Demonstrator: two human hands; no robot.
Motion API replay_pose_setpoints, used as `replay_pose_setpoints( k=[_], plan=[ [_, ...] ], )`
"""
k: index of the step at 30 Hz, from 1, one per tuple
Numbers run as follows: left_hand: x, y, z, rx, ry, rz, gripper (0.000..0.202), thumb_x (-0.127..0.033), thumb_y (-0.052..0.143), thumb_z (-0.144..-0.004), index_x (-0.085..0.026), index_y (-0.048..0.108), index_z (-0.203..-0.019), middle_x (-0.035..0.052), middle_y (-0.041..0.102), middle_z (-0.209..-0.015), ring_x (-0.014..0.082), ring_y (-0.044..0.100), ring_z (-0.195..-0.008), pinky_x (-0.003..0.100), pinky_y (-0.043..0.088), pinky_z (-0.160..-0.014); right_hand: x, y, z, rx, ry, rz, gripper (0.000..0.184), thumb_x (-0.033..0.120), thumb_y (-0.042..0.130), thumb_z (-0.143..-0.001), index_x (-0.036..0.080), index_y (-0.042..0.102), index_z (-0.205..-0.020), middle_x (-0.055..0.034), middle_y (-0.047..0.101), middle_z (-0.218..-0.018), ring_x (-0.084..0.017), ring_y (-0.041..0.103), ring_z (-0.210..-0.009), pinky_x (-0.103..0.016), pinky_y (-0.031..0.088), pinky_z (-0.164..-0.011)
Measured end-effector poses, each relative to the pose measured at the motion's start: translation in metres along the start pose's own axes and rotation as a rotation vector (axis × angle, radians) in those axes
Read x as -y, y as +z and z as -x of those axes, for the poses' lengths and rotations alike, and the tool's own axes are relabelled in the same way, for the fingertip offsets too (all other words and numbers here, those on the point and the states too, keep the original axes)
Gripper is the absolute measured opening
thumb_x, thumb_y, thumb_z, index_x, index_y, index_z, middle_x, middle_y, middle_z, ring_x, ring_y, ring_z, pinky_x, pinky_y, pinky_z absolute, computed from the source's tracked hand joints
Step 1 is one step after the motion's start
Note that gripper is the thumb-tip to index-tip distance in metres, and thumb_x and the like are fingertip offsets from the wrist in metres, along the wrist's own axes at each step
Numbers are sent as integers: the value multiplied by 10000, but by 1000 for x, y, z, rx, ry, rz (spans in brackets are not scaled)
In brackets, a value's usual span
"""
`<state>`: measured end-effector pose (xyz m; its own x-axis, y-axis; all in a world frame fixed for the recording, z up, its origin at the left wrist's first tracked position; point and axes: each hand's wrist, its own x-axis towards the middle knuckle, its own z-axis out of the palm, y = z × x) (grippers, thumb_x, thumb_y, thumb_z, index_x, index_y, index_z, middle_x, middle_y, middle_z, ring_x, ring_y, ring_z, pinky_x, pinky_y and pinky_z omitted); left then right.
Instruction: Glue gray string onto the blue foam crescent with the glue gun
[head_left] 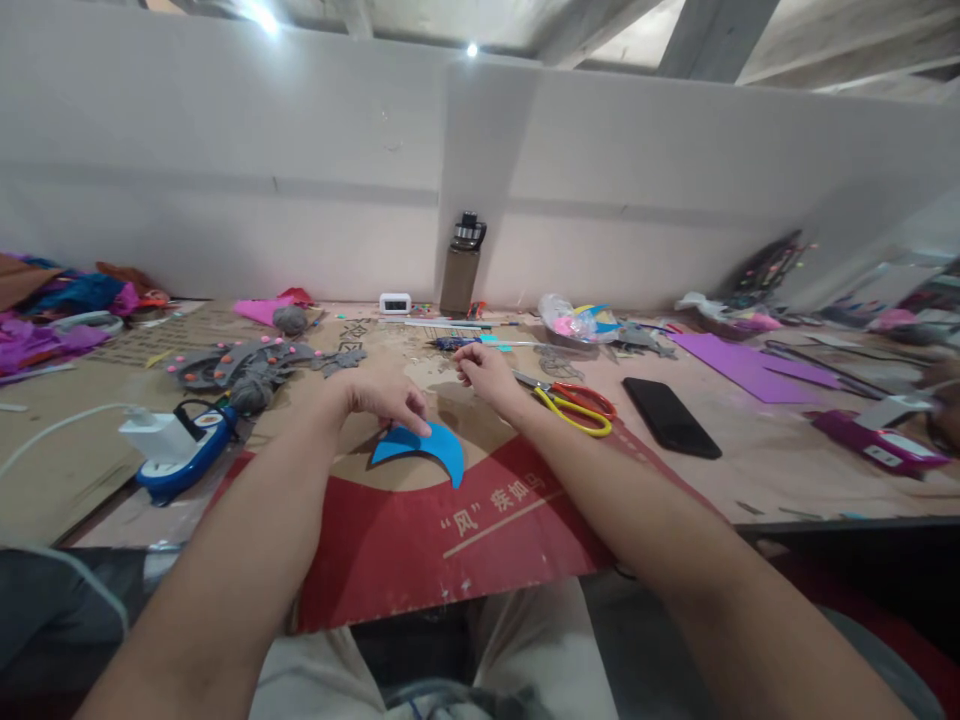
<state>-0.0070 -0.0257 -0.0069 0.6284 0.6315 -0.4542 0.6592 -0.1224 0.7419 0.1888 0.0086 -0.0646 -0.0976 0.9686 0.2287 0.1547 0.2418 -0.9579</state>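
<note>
Far left of the left hand: a white charger (160,437) sits on a blue device (184,462). Just beyond that hand are grey felt shapes (240,362) already studded with pink dots; these look finished. Left hand (382,393) is palm down, fingers bent, with the tips resting on a blue foam crescent (421,446) and not closed round it. The crescent lies flat on the cardboard mat (450,540), directly under and just right of those fingertips, its outline fully cut and its surface bare. Right hand (486,372) is close by with its fingers curled in; I cannot tell whether it pinches anything. Scissors (576,405) lie touching its right side, set down. Further right are a black phone (670,416) and a purple sheet (742,366), uncut as far as shows.
</note>
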Motion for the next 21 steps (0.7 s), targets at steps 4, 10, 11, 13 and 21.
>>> replay_pose_setpoints(
  k=[4, 10, 11, 13, 21],
  plan=[
    [3, -12, 1, -176, 10, -165, 335, -482, 692, -647, -194, 744, -810, 26, 663, -671, 129, 555, -599, 211, 400, -540, -3, 0, 0, 33, -87, 165, 114, 161, 482, -755, 175, 569, -828, 29, 571, -698, -83, 531, -586, -200, 439, -534],
    [7, -15, 4, -369, -92, 48, 340, -480, 681, -657, -149, 737, -711, 80, 685, -666, 148, 570, -565, 246, 413, -541, -3, 5, -4, 77, -212, 444, 202, 233, 473, -843, 166, 618, -967, -8, 643, -776, -104, 587, -662, -236, 486, -647],
    [6, -13, 6, -293, -123, 80, 333, -468, 688, -654, -139, 732, -682, 93, 680, -637, 155, 573, -529, 257, 412, -524, -2, 7, -7, 91, -231, 531, 225, 226, 458, -858, 161, 622, -998, -18, 653, -794, -106, 596, -681, -241, 489, -674],
    [4, -10, 7, -189, -163, 110, 300, -429, 712, -639, -130, 717, -630, 107, 668, -589, 170, 575, -475, 268, 399, -485, 3, 13, -14, 124, -270, 705, 247, 207, 450, -873, 151, 632, -1029, -44, 672, -854, -118, 614, -752, -252, 488, -744],
    [16, -30, -10, -1200, 72, 255, 225, -289, 608, -744, -147, 614, -569, 25, 579, -499, 94, 472, -375, 217, 324, -397, 11, 56, -47, 222, -222, 987, 157, 100, 527, -803, 55, 668, -856, -219, 663, -946, -258, 646, -902, -343, 482, -804]
  ],
)
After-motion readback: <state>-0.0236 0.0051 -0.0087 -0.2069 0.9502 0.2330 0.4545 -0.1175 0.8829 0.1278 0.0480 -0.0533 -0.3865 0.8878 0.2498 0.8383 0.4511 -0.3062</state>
